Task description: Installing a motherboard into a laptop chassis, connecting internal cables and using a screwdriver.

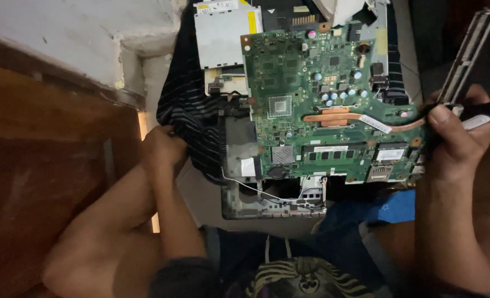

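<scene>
A person's right hand point(454, 138) grips the green circuit board point(327, 105) at its right edge, best lifted level, while the left hand point(162, 146) clutches striped cloth point(187, 105).

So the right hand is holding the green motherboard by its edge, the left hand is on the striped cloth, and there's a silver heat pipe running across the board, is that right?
Not quite: the heat pipe is copper-coloured, not silver. The head view shows the rest as said: the right hand grips the green motherboard at its edge, and the left hand rests on the striped cloth.
</scene>
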